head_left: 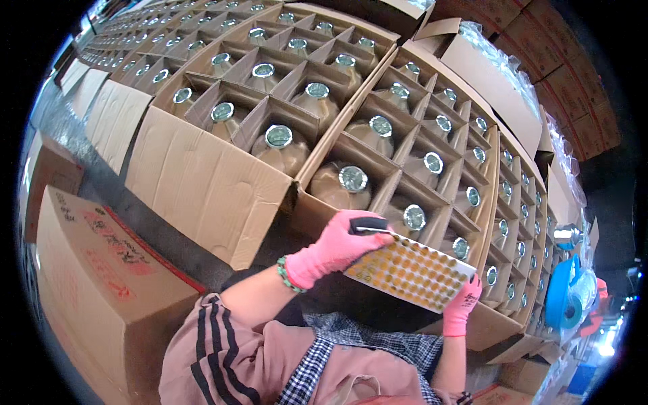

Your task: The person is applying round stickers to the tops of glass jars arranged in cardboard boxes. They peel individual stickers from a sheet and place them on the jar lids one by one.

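A white sheet (413,273) with rows of round gold stickers is held tilted in front of me, above the near edge of an open carton. My left hand (337,248), in a pink glove, grips its upper left end. At the far right end, my right hand (463,305), also gloved in pink, closes on the sheet's edge. Just beyond the sheet, wide bottles (352,179) with shiny silvery tops stand upright in the carton's cardboard compartments (398,182). Part of the nearest carton wall is hidden behind the sheet and my left hand.
Another open carton (209,179) of bottles adjoins on the left, its flap hanging down. More rows of cartons stretch to the far left and right. A closed brown carton (101,283) stands at the left. A blue round object (561,290) sits at the right.
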### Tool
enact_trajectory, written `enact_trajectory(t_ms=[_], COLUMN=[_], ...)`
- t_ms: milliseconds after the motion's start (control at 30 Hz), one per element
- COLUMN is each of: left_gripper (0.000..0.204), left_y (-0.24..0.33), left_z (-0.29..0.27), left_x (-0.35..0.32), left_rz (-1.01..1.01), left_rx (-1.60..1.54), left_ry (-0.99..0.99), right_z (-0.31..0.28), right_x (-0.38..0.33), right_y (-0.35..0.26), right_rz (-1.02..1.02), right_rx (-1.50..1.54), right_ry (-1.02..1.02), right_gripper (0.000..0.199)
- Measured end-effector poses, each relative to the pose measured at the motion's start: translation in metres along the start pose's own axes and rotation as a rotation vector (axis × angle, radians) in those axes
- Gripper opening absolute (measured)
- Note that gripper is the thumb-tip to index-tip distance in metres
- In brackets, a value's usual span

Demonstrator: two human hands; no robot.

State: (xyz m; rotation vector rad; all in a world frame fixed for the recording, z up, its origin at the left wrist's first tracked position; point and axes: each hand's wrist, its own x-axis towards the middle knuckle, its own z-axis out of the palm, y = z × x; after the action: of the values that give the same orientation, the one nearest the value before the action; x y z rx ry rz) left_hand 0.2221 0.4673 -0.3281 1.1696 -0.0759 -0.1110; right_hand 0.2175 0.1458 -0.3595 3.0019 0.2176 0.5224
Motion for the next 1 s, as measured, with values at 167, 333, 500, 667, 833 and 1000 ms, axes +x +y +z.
enact_trajectory(t_ms=[167,333,500,667,833,1000], left_gripper=[0.019,0.018,0.013,0.014,0.025,0.042], left_y=[-0.001,-0.002,-0.009,0.001,0.028,0.041], left_z=[-0.011,-0.011,-0.001,0.001,-0.026,-0.093], left_x=[0.027,0.043,0.051,0.040,0.008,-0.070], left_rz=[-0.069,-0.123,-0.130,-0.119,0.051,0.177], left_rx=[-0.239,-0.347,-0.334,-0.154,-0.246,-0.346], left_ry=[-0.083,-0.101,-0.140,-0.173,0.085,0.440], right_z=[0.034,-0.005,0.006,0.010,-0.023,-0.034], right_x=[-0.016,0.007,-0.002,0.002,0.020,0.023], right_y=[0.035,-0.014,0.012,0.010,-0.016,-0.007], right_rz=[0.171,0.814,0.000,0.012,-0.021,-0.071], right_rx=[0.522,1.925,0.171,0.143,0.011,0.112], right_ry=[-0.017,-0.098,-0.194,-0.175,-0.225,-0.264], right_gripper=[0.017,0.023,0.027,0.031,0.038,0.040])
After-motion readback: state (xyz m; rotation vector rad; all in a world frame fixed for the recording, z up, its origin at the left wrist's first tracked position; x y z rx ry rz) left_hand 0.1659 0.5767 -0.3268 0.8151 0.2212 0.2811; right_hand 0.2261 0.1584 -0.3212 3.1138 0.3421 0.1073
